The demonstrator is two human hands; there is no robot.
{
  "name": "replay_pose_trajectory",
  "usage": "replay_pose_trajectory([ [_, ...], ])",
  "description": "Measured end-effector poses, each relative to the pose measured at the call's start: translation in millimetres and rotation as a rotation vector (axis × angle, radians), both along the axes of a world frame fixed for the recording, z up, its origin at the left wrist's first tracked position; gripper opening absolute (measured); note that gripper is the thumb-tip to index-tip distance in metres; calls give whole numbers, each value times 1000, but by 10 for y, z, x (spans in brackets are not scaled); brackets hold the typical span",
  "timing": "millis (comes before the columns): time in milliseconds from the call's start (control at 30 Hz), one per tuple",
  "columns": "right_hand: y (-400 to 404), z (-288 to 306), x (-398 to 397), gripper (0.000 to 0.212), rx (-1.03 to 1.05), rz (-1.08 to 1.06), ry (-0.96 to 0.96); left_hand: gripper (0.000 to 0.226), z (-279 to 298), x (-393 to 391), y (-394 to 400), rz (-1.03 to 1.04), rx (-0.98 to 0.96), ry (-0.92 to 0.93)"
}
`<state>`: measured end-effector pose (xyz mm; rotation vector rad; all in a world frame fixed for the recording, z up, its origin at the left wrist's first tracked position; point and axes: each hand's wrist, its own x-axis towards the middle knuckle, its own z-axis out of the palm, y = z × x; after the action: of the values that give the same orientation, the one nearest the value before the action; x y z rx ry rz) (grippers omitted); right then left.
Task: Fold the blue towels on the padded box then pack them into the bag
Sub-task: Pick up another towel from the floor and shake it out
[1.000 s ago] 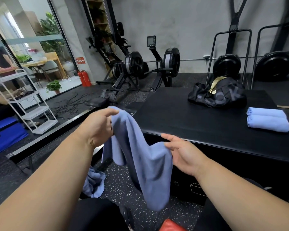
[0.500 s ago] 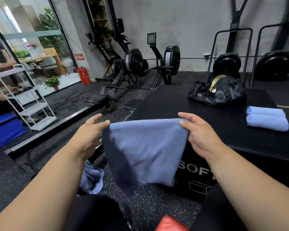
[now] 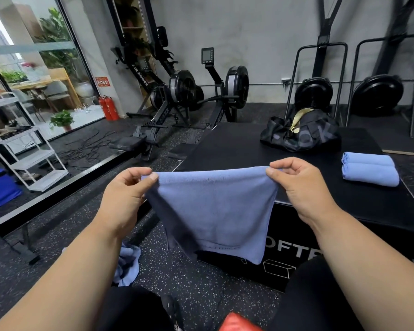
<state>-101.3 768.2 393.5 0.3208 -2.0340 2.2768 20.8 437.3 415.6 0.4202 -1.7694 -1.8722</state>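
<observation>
Both hands hold 1 blue towel (image 3: 213,211) stretched between them in the air, in front of the near edge of the padded box (image 3: 237,149): the left hand (image 3: 124,199) pinches the top left corner between thumb and forefinger, and the right hand (image 3: 299,187) pinches the top right corner the same way, the 2 hands well apart so the upper hem runs nearly taut. The cloth hangs free below, its lower edge dropping past the box's front face and clear of the floor. On the box's top, toward the right, 2 folded towels (image 3: 368,172) lie touching each other, and the black bag (image 3: 301,134) sits behind them near the far edge. Another crumpled towel (image 3: 127,266) lies on the floor beside the person's left leg. The step in hand looks like spreading this towel to lay it flat on the box for folding. The main risk is the light pinch: with only fingertips on each corner, a quick swing forward could pull 1 corner loose and let the cloth slump onto the gritty floor. The left side of the towel already hangs folded back on itself, so laying it down as it is may trap a crease and give a lopsided fold. Dragging it over the box's edge could bunch it as well.
</observation>
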Motion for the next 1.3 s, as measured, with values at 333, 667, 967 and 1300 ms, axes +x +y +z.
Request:
replay_pose_trajectory([
  [333, 126, 43, -126, 15, -65, -109, 144, 30, -69, -509, 1, 16, -90, 21],
  [667, 89, 37, -647, 20, 42, -253, 228, 33, -17, -1413, 48, -46, -156, 18],
  [967, -206, 426, -2832, 45, 774, -101, 271, 36, 453, -3361, -288, 1, -351, -95],
  [1300, 124, -1335, -2582, 24, 782, -46, -352, 22, -1524, -2805, -74, -121, -503, -547],
])
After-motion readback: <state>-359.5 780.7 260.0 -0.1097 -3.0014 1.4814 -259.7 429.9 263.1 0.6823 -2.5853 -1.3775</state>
